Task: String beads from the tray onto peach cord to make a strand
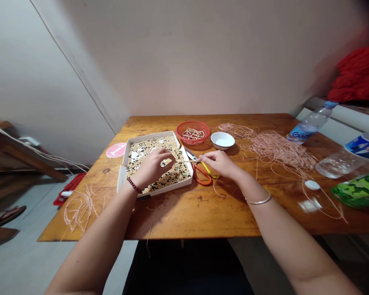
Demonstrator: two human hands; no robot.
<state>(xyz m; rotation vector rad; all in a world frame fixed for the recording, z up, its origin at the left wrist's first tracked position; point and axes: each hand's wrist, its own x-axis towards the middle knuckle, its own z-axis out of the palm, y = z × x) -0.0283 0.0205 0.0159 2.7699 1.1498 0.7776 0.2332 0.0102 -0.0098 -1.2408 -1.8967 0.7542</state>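
Note:
A shallow white box (154,193) holds a layer of small tan beads (180,174) mixed with dark ones. Over the beads is my left hand (153,166), its thumb and fingers curled together in a ring; whatever lies between the tips is too small to make out. To the right of the box, my right hand (219,162) is closed in a pinch on a thin pinkish cord (215,189), which loops down onto the table. Scissors (196,160) with orange and yellow handles lie beside and partly under the right fingers, blades against the box.
Behind stand a red basket (184,139) with strung beads and a white bowl (223,140). Tangled cord (276,149) spreads right, near plastic bottles (310,123) and a white cap (312,185). More cord (80,209) and a pink round label (115,150) lie left on the wooden table (197,217).

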